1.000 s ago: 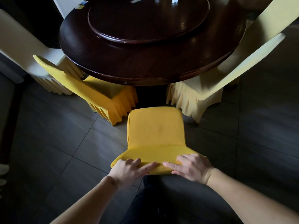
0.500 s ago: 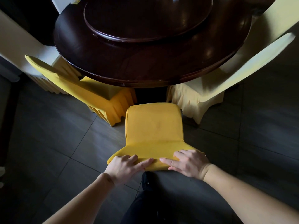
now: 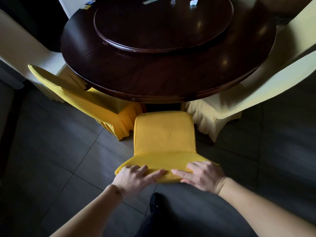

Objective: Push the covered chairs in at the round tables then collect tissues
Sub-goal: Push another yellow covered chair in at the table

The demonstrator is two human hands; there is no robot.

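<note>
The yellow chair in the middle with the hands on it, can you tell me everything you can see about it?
The yellow chair wears a smooth, stretchy-looking mustard cloth cover over its seat and back. It faces the round table, its seat front close to the table edge, between two other covered chairs. The left hand and the right hand rest on top of its back, fingers lying over the fabric. Its legs are hidden.

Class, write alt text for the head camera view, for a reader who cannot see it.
Both hands, left hand and right hand, rest on the top of a yellow covered chair facing a dark round table. Another yellow chair and a cream chair flank it; crumpled tissues lie on the turntable.
</note>
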